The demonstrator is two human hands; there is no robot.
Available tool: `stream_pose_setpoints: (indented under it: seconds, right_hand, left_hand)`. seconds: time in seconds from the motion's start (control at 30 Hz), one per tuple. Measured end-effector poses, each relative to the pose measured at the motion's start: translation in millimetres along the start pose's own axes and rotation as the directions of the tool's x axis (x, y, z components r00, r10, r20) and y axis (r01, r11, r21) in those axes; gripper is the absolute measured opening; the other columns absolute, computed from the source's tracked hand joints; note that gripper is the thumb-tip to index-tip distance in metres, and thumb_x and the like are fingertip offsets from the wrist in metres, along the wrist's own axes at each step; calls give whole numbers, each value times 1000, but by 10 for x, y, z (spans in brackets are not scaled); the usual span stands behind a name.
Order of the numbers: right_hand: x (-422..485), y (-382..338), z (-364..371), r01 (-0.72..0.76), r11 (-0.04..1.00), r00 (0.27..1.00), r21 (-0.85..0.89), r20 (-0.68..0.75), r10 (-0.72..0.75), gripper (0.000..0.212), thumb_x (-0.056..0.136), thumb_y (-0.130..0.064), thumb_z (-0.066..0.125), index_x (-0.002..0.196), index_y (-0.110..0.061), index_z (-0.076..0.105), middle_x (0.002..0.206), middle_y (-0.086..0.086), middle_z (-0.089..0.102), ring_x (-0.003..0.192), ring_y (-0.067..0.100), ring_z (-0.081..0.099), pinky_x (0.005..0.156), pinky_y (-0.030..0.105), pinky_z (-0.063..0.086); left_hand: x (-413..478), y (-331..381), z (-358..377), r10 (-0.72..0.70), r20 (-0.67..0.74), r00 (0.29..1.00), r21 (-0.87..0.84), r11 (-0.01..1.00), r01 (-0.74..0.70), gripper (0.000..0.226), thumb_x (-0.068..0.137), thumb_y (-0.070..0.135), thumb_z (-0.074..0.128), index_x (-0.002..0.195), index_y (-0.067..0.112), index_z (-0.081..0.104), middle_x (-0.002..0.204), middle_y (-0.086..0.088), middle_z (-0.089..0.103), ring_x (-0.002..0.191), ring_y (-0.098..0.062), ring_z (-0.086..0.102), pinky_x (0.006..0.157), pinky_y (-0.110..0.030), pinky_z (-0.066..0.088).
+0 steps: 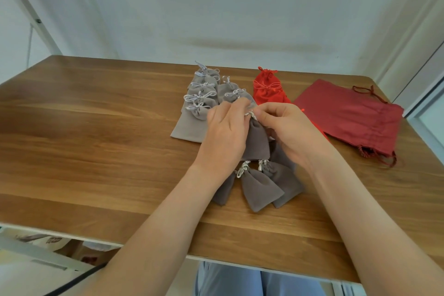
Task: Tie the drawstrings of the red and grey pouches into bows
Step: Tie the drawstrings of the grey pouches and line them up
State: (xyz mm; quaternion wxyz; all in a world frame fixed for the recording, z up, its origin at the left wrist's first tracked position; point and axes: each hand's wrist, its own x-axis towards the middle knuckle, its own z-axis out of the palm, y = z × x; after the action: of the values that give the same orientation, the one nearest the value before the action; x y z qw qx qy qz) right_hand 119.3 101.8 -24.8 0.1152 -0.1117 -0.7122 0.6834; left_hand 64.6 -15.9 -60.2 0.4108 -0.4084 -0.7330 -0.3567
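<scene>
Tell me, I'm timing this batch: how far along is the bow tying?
Done: the light grey pouches and the small red pouches farther back show bows. In hand: the left hand and right hand pinch the white drawstring of a dark grey pouch. Left: the near grey pouches and the large dark red pouches, cords unbowed.

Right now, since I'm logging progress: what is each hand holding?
Left hand: pinches the drawstring of the grey pouch.
Right hand: pinches that drawstring too.

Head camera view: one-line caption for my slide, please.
Left hand and right hand pinch the drawstring of a grey pouch at a wooden table, bow-tied grey pouches behind.
</scene>
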Motion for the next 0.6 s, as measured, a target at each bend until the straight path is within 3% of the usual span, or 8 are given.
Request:
stream_pose_setpoints:
  seconds: [0.2, 0.3, 0.4, 0.5, 0.6]
  right_hand:
    - [-2, -6, 25, 48, 999, 999, -5, -19, -48, 14, 93, -6, 56, 81, -7, 65, 69, 5, 59, 47, -1, 49, 44, 9, 36]
    - [4, 11, 58, 67, 998, 997, 23, 25, -67, 17, 96, -9, 52, 83, -7, 63, 71, 6, 56, 53, 2, 49, 49, 12, 39]
    - [26, 25, 63, 85, 996, 996, 39, 35, -86, 18, 96, -10, 52, 81, -11, 61, 73, 5, 55, 64, 8, 51, 59, 18, 42]
    - [35, 44, 92, 78, 993, 996, 86, 46, -83, 15, 96, -10, 51, 85, -10, 61, 77, 1, 58, 74, 11, 52, 73, 26, 43]
    - [33, 50, 122, 58, 992, 996, 108, 54, -64, 16, 97, -13, 49, 89, -10, 63, 80, 1, 60, 75, 7, 54, 73, 22, 45]
  left_hand:
    - [15, -17, -9, -15, -5, 1000, -36, 999, 15, 28, 86, 1, 54, 107, 12, 40, 82, -16, 61, 82, -16, 41, 77, -26, 31]
    - [34, 3, -22, -229, 26, 973, -146, 962, 230, 28, 89, 11, 55, 109, 18, 37, 91, -11, 64, 91, -14, 48, 83, -24, 30]
    - [45, 3, -55, -410, -33, 912, -139, 905, 402, 32, 83, 26, 66, 103, 8, 49, 98, 1, 49, 92, -13, 42, 85, -24, 32]
    - [44, -32, -56, -344, -100, 934, 52, 935, 350, 24, 84, 31, 64, 88, 7, 60, 95, -9, 53, 89, -18, 40, 80, -25, 30]
    - [39, -16, -43, -276, -78, 958, 104, 953, 283, 17, 90, 23, 59, 86, 10, 68, 94, -11, 58, 89, -18, 44, 79, -27, 29]
